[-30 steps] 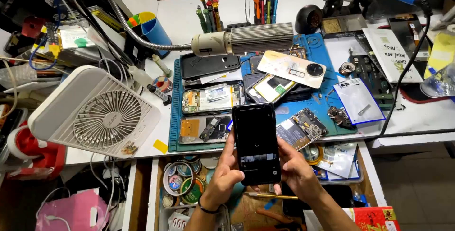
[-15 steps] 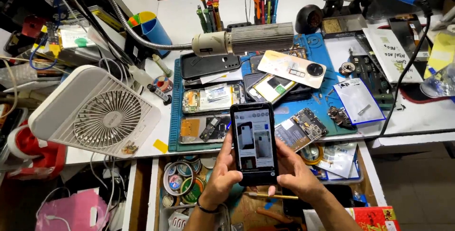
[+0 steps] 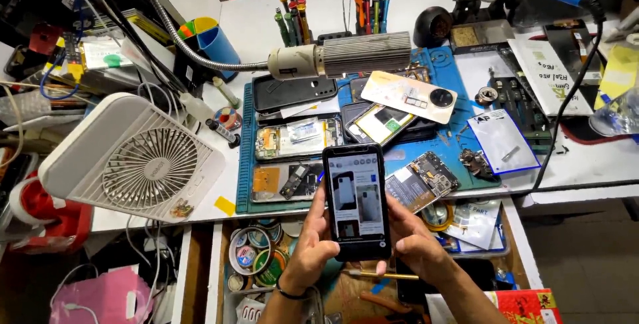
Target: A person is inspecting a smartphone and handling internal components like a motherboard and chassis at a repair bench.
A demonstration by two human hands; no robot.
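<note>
Black slab smartphone with lit screen (image 3: 356, 201) held upright over the front edge of the blue rubber work mat (image 3: 245, 164), above the open wooden drawer of tape rolls (image 3: 256, 254); opened phone bodies crowd the mat just beyond, white square desk fan (image 3: 133, 158) off to the left, little free room. Left hand (image 3: 313, 247) and right hand (image 3: 409, 237) both closed around the phone's lower sides, right thumb on the screen edge.

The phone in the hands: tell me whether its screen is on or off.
On. The phone, held upright between the left hand and right hand, shows a lit white page with pictures of phones.
</note>
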